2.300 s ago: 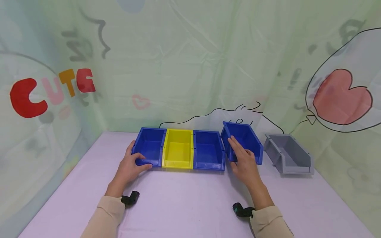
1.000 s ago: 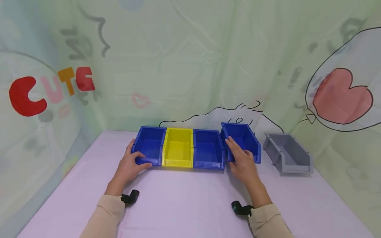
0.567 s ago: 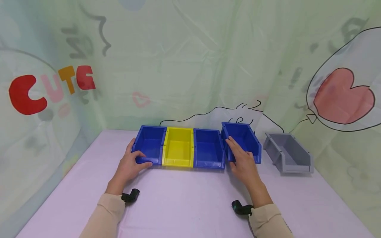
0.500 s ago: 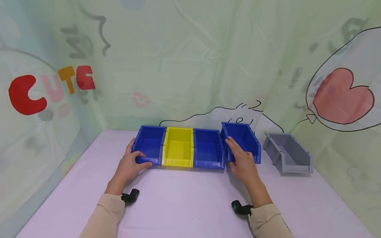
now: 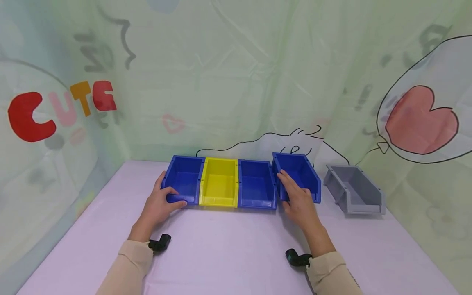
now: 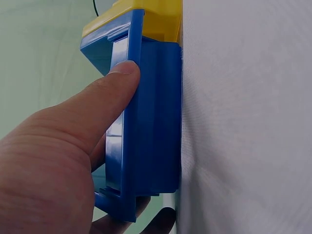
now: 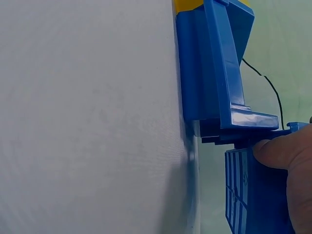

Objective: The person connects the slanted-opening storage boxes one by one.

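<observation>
At the left end of a row, my left hand (image 5: 158, 205) grips a blue storage bin (image 5: 186, 177), thumb over its front lip and fingers along its outer side. A yellow bin (image 5: 219, 182) and a second blue bin (image 5: 256, 182) stand side by side to its right. My right hand (image 5: 300, 207) holds a third blue bin (image 5: 296, 170) by its left wall, right beside the row's end. In the right wrist view, this held bin (image 7: 265, 195) hangs clear of the table with its ribbed underside showing, thumb against its wall.
A grey bin (image 5: 355, 188) stands at the right of the table (image 5: 228, 250), turned slightly. Behind the row hangs a printed cloth backdrop (image 5: 221, 82). Black wrist cameras (image 5: 160, 243) are strapped to both wrists.
The right hand has brought its blue bin slightly left and lower, closer against the row's end. My left hand keeps its grip on the leftmost bin, and the row stays put.
</observation>
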Motion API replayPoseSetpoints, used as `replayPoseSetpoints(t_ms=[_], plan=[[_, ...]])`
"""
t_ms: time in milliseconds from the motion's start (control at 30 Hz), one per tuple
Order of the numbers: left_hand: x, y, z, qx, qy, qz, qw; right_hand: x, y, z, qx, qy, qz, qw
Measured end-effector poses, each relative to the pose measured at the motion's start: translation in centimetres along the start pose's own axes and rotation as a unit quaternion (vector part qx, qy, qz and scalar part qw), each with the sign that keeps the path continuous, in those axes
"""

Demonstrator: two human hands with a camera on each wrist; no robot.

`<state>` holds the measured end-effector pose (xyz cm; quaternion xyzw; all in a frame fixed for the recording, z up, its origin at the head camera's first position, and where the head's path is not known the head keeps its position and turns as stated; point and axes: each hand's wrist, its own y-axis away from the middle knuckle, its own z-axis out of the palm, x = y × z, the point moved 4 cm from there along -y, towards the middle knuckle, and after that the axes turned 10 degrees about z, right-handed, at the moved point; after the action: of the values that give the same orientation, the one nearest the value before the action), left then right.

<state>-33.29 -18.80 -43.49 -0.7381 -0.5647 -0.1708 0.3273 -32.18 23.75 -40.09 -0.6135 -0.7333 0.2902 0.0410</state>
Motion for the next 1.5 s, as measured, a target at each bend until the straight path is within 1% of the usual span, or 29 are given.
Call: replayPoseSetpoints(t_ms=[167,400,767,933,1167,1400,1500], plan=[[-0.1,-0.1,0.0,-0.002,-0.002,0.002,1.0000,0.0,0.0,0.1,-0.007,0.001,0.005,1.000],[-0.2,-0.1,0.2,-0.004,-0.005,-0.002,1.0000,0.1,0.2,0.3,-0.005,-0.006,0.003,1.000],[-0.3,0.0,0.4,-0.005,-0.003,0.005,1.0000,0.1,0.5,0.2,-0.009,-0.001,0.011,1.000],[-0.3,0.0,0.3,-0.005,-0.002,0.001,1.0000,0.2,0.5,0.6,-0.011,-0.001,0.009,1.000],[0.0,0.1,0.4,-0.010,-0.002,0.003,0.9999,0.3,0.8,0.7,-0.020,-0.004,0.018,1.000],[0.0,0.2,0.3,-0.008,0.000,-0.001,1.0000,0.2,0.9,0.7,-0.007,-0.008,0.006,1.000],[0.0,0.1,0.1,-0.006,0.000,0.001,1.0000,0.2,0.7,0.8,-0.009,-0.012,0.006,1.000]])
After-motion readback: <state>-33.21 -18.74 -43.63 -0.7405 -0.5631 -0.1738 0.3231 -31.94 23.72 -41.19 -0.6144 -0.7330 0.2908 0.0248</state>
